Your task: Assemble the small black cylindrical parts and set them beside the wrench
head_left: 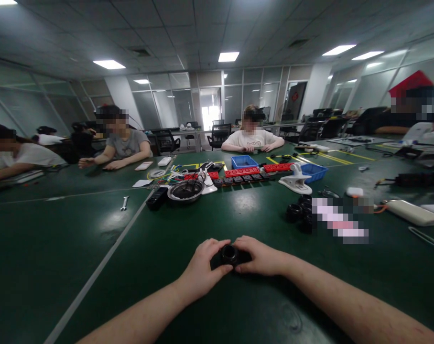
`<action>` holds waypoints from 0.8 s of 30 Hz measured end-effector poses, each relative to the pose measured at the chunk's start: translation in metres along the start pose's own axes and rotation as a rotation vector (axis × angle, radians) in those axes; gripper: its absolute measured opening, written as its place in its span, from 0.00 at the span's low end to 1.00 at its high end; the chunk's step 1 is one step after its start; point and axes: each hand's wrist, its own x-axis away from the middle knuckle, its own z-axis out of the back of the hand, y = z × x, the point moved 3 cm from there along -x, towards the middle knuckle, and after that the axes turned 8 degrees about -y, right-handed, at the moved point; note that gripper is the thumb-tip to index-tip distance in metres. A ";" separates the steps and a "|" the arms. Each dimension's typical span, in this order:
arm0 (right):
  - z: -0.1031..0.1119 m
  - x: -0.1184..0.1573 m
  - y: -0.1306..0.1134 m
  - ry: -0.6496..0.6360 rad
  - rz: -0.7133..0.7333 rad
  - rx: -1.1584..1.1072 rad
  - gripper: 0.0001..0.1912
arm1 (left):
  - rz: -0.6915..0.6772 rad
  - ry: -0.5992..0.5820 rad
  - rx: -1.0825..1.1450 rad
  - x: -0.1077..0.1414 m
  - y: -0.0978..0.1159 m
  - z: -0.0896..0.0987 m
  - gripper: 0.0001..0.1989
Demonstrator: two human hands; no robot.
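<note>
A black ring-shaped part point(229, 254) with a round hollow centre stands on the green table between my two hands. My left hand point(204, 267) curves round its left side, with the fingertips at its far edge and the thumb at its near edge. From the right, my right hand point(258, 256) closes on the same part with fingers and thumb. Several similar black round parts point(300, 212) sit in a cluster farther off to the right.
Beyond my hands are a metal bowl point(185, 191), a white clip stand point(296, 180), red strips point(242, 172) and blue trays point(244, 161). A wrench point(124, 203) lies left. A power bank point(414, 212) is right. People sit across the table.
</note>
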 end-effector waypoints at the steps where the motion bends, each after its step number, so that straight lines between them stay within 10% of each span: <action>1: -0.001 0.000 0.002 0.003 -0.016 -0.017 0.15 | -0.005 -0.006 0.002 0.000 0.001 0.000 0.21; 12: -0.013 -0.010 -0.019 0.223 -0.225 0.343 0.21 | 0.151 0.158 -0.042 0.001 0.006 -0.003 0.16; 24: 0.001 0.003 -0.002 -0.031 -0.074 -0.165 0.16 | -0.024 -0.048 0.019 0.001 0.003 -0.001 0.21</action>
